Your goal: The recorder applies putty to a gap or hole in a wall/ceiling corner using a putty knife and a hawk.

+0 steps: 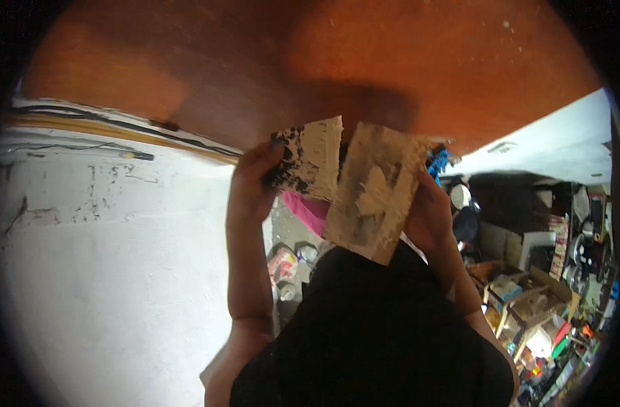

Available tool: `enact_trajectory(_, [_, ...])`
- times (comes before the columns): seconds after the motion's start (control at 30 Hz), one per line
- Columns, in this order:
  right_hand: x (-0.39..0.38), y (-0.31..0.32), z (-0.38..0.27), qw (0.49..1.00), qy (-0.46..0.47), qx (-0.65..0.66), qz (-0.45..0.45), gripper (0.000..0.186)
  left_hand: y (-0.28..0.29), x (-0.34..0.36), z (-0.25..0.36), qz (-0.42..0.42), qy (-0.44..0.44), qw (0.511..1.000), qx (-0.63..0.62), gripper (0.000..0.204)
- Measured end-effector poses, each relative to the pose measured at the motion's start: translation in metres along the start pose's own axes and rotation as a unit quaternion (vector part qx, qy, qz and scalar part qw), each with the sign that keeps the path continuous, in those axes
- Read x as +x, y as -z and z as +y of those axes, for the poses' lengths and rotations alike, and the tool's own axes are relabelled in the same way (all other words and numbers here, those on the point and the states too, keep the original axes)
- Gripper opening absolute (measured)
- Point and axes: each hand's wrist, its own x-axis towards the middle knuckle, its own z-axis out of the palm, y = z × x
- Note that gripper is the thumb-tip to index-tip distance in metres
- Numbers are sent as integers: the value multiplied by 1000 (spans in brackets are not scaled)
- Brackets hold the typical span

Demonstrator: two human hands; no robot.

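My left hand is closed on a wide putty scraper. Its blade is coated in beige putty, with black showing through near my fingers. Held tilted in my right hand is a rectangular mortar board, worn and smeared. A lump of beige putty sits on its face. The scraper's straight edge is close beside the board's upper left edge; whether they touch I cannot tell. My right fingers are partly hidden behind the board. Both tools are just below a large orange-brown panel.
A white wall with dark marks stands at left, with dark cables along its top. Pink cloth and bags show below my hands. At right are cardboard boxes and heaped clutter.
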Motion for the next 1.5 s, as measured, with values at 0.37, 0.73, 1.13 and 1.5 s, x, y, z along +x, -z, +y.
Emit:
enact_trajectory(0.37, [-8, 22, 13, 1000, 12, -9, -9, 48, -20, -61, 34, 47, -292, 955, 36, 18])
enact_trajectory(0.73, [3, 48, 15, 997, 43, -63, 11, 44, -134, -63, 288, 331, -830, 255, 369, 21])
enact_trajectory(1.13, [-9, 52, 14, 811, 313, -491, -56, 43, -168, -42, 297, 290, -801, -16, 524, 42])
enact_trajectory(1.5, [1, 50, 9, 995, 90, -36, -25, 44, -172, -47, 295, 296, -782, -18, 548, 40])
